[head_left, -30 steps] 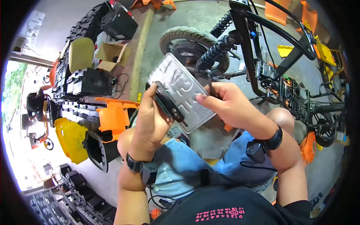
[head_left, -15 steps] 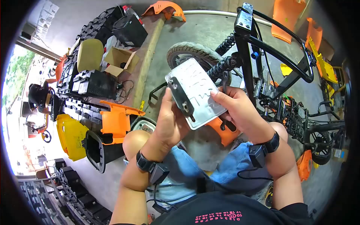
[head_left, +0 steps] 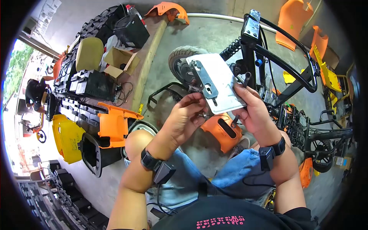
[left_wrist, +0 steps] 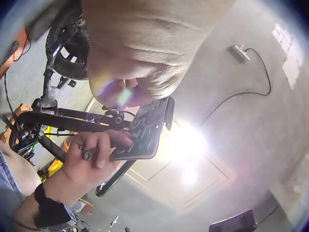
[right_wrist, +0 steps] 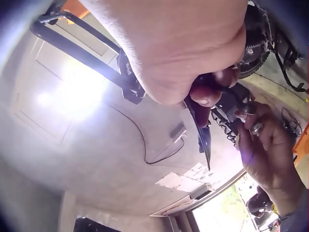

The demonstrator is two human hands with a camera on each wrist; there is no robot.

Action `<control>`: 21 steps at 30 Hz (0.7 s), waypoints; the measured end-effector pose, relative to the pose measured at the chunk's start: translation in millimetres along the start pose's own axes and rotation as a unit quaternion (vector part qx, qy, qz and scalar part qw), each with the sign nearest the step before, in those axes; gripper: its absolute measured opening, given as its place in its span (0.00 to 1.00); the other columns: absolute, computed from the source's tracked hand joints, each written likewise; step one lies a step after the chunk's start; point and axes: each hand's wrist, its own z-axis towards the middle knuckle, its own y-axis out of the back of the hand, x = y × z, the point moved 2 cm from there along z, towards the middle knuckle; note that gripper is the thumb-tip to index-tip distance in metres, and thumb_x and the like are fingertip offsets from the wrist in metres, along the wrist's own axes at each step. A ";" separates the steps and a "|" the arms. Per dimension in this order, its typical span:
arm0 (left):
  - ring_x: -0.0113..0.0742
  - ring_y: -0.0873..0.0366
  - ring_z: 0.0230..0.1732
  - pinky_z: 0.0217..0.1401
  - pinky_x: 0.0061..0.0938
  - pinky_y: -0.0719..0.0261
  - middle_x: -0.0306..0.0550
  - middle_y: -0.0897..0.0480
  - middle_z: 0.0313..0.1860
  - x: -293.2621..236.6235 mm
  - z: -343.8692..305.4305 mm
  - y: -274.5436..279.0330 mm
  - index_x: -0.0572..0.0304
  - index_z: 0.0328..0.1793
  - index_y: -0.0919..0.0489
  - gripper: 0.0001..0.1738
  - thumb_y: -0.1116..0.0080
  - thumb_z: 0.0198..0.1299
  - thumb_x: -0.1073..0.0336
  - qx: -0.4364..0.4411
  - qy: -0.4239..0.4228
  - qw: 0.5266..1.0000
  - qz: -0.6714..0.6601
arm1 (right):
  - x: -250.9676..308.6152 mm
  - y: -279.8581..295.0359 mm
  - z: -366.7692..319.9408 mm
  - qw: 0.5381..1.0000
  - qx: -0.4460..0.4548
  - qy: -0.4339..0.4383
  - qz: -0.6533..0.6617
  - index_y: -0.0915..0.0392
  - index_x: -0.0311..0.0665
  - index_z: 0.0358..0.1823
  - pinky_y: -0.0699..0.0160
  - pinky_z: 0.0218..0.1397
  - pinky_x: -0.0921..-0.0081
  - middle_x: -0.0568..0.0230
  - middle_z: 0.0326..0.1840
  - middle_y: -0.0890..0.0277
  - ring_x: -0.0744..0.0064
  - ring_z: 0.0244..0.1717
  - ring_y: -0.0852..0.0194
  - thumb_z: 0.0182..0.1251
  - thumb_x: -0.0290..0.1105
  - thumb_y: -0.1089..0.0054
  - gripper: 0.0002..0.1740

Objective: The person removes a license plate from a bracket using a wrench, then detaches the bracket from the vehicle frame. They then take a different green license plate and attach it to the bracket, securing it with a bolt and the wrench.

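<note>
My right hand grips the lower right edge of a license plate, its thumb on the plate's face. A black slotted bracket lies along the plate's left side. In the same hand is a dark wrench, its ends sticking out past the fingers; a hollow end shows in the left wrist view. My left hand is beside the bracket's lower end, fingers curled. It pinches a small shiny metal piece, too small to name exactly.
Ahead stands a black motorcycle frame with a rear wheel. An orange fairing lies on the floor beneath the plate. Left are an orange panel, a yellow panel, a cardboard box and black battery cases.
The plate has moved right and tilted, its bracket side now turned more upward. My left hand has let go of the plate's left side, dropped below it and curled its fingers.
</note>
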 end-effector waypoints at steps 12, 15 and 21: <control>0.32 0.22 0.43 0.38 0.27 0.24 0.48 0.23 0.47 90.1 9.9 17.7 0.68 0.67 0.35 0.28 0.41 0.64 0.65 -0.062 0.197 0.900 0.383 | -8.5 -0.3 4.8 0.994 -0.011 -0.036 -0.102 0.18 0.37 0.39 0.50 0.15 0.88 0.73 0.28 0.22 0.90 0.15 0.41 0.72 0.38 0.38 0.11; 0.35 0.21 0.46 0.40 0.30 0.21 0.49 0.24 0.49 89.8 5.8 9.7 0.68 0.68 0.36 0.29 0.41 0.64 0.64 -0.065 0.205 0.906 0.365 | -7.6 -1.5 1.0 0.987 -0.039 -0.049 -0.146 0.19 0.36 0.38 0.49 0.14 0.89 0.72 0.26 0.22 0.91 0.14 0.42 0.72 0.38 0.39 0.12; 0.41 0.19 0.49 0.46 0.36 0.18 0.50 0.22 0.51 75.1 -1.2 -2.7 0.66 0.67 0.34 0.25 0.45 0.68 0.63 -0.081 0.172 0.929 0.316 | -4.2 -1.3 -2.9 0.987 -0.026 -0.045 -0.154 0.19 0.33 0.39 0.45 0.18 0.85 0.70 0.27 0.23 0.87 0.16 0.41 0.72 0.40 0.38 0.14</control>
